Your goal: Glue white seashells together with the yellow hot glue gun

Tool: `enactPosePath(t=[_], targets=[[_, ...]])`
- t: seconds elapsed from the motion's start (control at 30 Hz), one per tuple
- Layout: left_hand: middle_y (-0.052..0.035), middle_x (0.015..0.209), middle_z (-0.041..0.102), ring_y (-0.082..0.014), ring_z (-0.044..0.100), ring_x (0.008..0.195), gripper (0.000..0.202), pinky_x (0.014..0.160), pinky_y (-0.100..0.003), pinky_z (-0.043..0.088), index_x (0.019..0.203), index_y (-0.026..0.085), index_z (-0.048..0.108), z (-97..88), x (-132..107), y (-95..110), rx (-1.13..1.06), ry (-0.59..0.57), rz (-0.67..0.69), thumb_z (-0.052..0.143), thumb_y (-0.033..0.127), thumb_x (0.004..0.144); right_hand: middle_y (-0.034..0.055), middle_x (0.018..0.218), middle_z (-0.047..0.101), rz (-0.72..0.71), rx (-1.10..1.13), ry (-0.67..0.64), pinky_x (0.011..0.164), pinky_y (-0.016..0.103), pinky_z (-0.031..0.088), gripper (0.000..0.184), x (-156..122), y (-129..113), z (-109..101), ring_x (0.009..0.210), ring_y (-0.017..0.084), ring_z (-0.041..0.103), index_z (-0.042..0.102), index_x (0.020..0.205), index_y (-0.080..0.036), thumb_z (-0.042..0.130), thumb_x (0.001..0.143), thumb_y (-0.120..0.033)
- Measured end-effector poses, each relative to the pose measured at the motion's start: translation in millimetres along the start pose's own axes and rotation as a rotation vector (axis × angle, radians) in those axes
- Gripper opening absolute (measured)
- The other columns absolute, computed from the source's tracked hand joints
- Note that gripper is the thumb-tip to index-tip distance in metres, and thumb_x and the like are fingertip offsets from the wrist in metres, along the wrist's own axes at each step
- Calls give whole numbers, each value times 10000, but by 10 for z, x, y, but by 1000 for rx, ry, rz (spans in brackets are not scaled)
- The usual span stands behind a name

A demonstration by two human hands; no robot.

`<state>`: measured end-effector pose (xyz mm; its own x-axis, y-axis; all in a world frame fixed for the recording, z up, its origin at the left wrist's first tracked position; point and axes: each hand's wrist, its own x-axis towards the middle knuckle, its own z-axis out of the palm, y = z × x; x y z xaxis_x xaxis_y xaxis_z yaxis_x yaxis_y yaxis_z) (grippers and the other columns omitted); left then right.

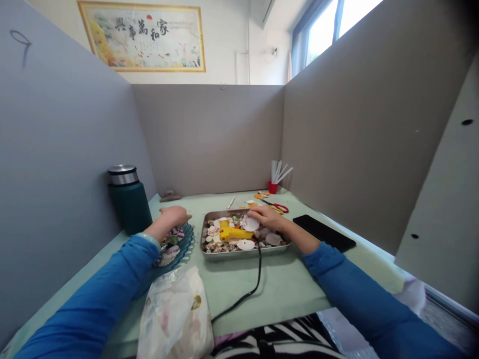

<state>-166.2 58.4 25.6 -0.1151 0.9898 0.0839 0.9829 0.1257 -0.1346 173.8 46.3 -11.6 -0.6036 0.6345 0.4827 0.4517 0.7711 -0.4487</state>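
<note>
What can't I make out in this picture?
Head view:
Lower end, black cord: hidden by crinkled white plastic bag.
Part of the blue scalloped dish: behind the left hand and blue sleeve.
Whether the right hand grips the white fan-shaped shell: too small.
Fine print on the gold-framed poster: too small.

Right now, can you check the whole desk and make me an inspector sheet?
Surface: pale green cloth, partly covered.
Job's things: shells in metal tray and blue dish; yellow glue gun lying on tray's shells.
Clutter: plastic bag, green bottle, red-handled scissors, black flat object.
Hands: left hand by dish, right hand over tray; grips unclear.
Cables: black cord from glue gun crosses tray's near rim; far end hidden.
Surroundings: grey partitions, framed picture, window.
</note>
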Motion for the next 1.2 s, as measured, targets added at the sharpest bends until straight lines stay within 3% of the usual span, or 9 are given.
enactPosePath(t=[0.07, 0.17, 0.43, 0.83, 0.93, 1.03, 1.07, 1.13, 1.2], targets=[[-223, 1160, 630, -365, 577, 1081, 479, 862, -458, 449, 1044, 124, 691, -50, -22, 105, 72, 61, 10, 441, 484, 850, 7, 626, 495, -7, -2, 1, 556, 248, 339, 390, 1, 6, -1, 605, 132, 443, 544, 685, -165, 390, 928, -429], [-220, 1101, 651, -329, 596, 1061, 463, 853, -391, 459, 1054, 108, 678, -7, -45, 234, 58, 168, 44, 386, 427, 891, -1, 617, 478, -17, -12, 1, 556, 245, 325, 378, 4, 20, -3, 603, 128, 432, 523, 669, -166, 391, 926, -411], [-208, 1138, 643, -275, 595, 1086, 448, 870, -336, 457, 1106, 128, 666, 348, 25, 333, 21, 68, 46, 378, 397, 893, -17, 602, 432, -24, -19, 9, 562, 244, 299, 381, 12, 40, -1, 603, 123, 403, 482, 656, -170, 380, 925, -419], [-220, 1112, 654, -281, 606, 1067, 387, 852, -302, 459, 1066, 75, 684, 396, 76, 299, 30, 8, 38, 443, 290, 853, -14, 606, 436, -22, 12, 33, 564, 244, 318, 412, 7, 15, -8, 594, 122, 411, 471, 644, -172, 389, 919, -466], [-201, 1130, 650, -278, 602, 1059, 442, 836, -317, 459, 1098, 91, 661, 225, 41, 278, 18, 48, 38, 365, 349, 895, -21, 599, 425, 28, 78, 57, 546, 241, 329, 427, 4, 6, -11, 559, 114, 420, 460, 647, -173, 388, 916, -496], [-118, 1025, 693, -240, 626, 952, 396, 787, -290, 456, 1016, 155, 682, -179, -180, 213, -69, 85, 180, 424, 419, 872, -24, 597, 427, 73, 126, 59, 525, 239, 330, 428, 0, 7, -12, 535, 110, 430, 470, 665, -172, 389, 913, -512], [-79, 971, 703, -210, 634, 888, 356, 755, -266, 454, 976, 185, 692, -341, -320, 191, -123, 21, 281, 461, 425, 853, -23, 600, 433, 75, 124, 61, 524, 240, 328, 427, -1, 10, -11, 537, 110, 431, 476, 669, -171, 391, 912, -511], [-10, 884, 707, -165, 632, 778, 307, 703, -232, 448, 963, 253, 703, -633, -696, 167, -241, -230, 480, 561, 459, 784, -18, 606, 444, 73, 103, 71, 528, 242, 321, 423, 2, 20, -8, 546, 112, 423, 493, 676, -167, 393, 914, -502], [18, 875, 703, -162, 623, 742, 405, 696, -232, 447, 1001, 307, 706, -797, -1138, 187, -276, -470, 630, 733, 425, 615, -16, 609, 448, 69, 81, 82, 537, 245, 313, 419, 8, 31, -2, 556, 114, 414, 504, 679, -164, 391, 916, -490]])
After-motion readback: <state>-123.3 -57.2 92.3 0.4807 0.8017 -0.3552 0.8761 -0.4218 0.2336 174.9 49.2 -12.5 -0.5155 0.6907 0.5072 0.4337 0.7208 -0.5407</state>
